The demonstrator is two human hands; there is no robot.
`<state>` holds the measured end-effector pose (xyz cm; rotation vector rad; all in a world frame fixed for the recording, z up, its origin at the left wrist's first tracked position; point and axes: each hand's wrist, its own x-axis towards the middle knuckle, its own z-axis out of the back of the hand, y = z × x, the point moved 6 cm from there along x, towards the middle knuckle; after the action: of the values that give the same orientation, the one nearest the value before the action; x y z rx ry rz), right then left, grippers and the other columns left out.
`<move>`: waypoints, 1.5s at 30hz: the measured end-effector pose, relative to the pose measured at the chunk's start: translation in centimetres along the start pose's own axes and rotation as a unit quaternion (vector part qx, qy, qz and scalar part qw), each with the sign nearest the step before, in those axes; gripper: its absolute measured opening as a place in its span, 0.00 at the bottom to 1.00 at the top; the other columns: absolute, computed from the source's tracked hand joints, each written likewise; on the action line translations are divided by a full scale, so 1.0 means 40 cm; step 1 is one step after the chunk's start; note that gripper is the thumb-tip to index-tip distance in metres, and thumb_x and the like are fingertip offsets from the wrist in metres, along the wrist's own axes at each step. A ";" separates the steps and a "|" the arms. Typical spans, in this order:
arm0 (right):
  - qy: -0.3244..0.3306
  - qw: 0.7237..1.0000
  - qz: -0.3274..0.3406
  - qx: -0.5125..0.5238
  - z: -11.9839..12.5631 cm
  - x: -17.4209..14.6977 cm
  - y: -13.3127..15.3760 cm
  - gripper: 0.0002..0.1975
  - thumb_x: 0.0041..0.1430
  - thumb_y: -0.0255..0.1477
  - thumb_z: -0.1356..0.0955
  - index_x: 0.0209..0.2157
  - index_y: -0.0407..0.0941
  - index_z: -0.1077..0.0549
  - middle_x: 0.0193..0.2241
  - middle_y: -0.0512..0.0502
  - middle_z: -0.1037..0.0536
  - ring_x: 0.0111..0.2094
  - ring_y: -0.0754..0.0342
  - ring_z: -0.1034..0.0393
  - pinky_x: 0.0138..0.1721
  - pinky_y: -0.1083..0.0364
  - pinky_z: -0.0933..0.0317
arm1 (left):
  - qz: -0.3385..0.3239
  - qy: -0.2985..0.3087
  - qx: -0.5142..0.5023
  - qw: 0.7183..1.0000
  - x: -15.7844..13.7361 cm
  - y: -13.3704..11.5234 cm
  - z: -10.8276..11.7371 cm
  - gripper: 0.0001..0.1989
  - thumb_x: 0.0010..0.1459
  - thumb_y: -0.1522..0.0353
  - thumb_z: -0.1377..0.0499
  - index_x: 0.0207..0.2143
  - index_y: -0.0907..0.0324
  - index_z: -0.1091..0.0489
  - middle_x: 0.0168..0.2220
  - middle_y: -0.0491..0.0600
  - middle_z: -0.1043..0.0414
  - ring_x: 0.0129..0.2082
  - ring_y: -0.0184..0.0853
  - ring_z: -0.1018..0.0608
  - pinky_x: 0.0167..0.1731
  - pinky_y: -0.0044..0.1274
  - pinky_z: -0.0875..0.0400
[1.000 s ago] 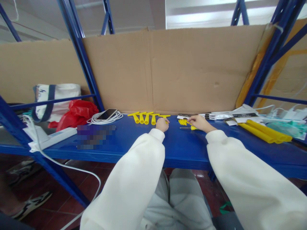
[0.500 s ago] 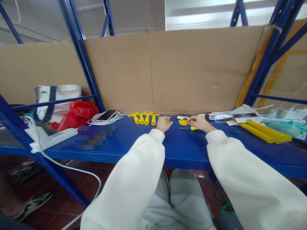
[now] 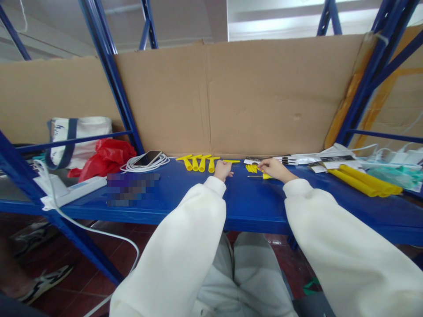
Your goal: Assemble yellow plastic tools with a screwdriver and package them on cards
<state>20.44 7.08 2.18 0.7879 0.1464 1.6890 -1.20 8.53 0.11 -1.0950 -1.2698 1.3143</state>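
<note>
My left hand (image 3: 224, 170) is closed at the middle of the blue shelf. The crossbar of a yellow T-shaped piece (image 3: 234, 161) sticks out past its fingers; the rest of the piece is hidden. To its left stands a row of several yellow T-shaped pieces with round hollow stems (image 3: 202, 164). My right hand (image 3: 274, 169) has its fingertips pinched together at the edge of a group of small yellow pieces (image 3: 251, 168). What lies between those fingertips is hidden. Just below the right hand lies a screwdriver (image 3: 266, 176) with a yellow handle, its thin shaft pointing left.
Yellow tubes (image 3: 366, 182) and flat packets (image 3: 342, 160) lie at the right. A phone (image 3: 148, 158) rests on a coiled white cable (image 3: 127, 166) at the left, near a white power strip (image 3: 86, 190) and a red bag (image 3: 112, 156). Cardboard (image 3: 264, 97) backs the blue shelf (image 3: 185, 200).
My left hand has shifted slightly left and turned, and more of the yellow T-shaped piece's crossbar shows. The right hand has stayed nearly in place.
</note>
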 end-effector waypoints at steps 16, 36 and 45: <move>-0.084 0.996 0.033 0.013 0.009 0.015 -0.023 0.20 0.58 0.25 0.35 0.52 0.39 0.27 0.41 0.38 0.18 0.41 0.49 0.22 0.49 0.50 0.31 | 0.077 0.013 -0.292 0.953 -0.032 -0.021 -0.001 0.12 0.58 0.79 0.51 0.42 0.62 0.33 0.28 0.47 0.34 0.19 0.27 0.30 0.17 0.18 0.31; -0.126 0.992 0.014 0.025 0.039 0.004 -0.010 0.18 0.63 0.31 0.37 0.48 0.40 0.22 0.47 0.38 0.19 0.50 0.47 0.25 0.54 0.50 0.35 | -0.096 0.038 0.086 0.991 -0.050 -0.052 -0.013 0.07 0.51 0.77 0.41 0.32 0.59 0.34 0.31 0.47 0.27 0.26 0.30 0.24 0.29 0.21 0.32; -0.104 0.994 0.021 0.009 0.028 -0.001 0.013 0.17 0.62 0.28 0.36 0.50 0.39 0.22 0.50 0.37 0.21 0.50 0.46 0.25 0.55 0.48 0.35 | -0.205 0.045 0.373 0.904 -0.074 -0.055 -0.030 0.10 0.50 0.76 0.36 0.34 0.56 0.32 0.42 0.53 0.22 0.50 0.45 0.23 0.54 0.36 0.35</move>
<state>20.66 6.56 3.27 0.9802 0.0019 1.6354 0.47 5.70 2.20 -0.3150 -0.7474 1.2345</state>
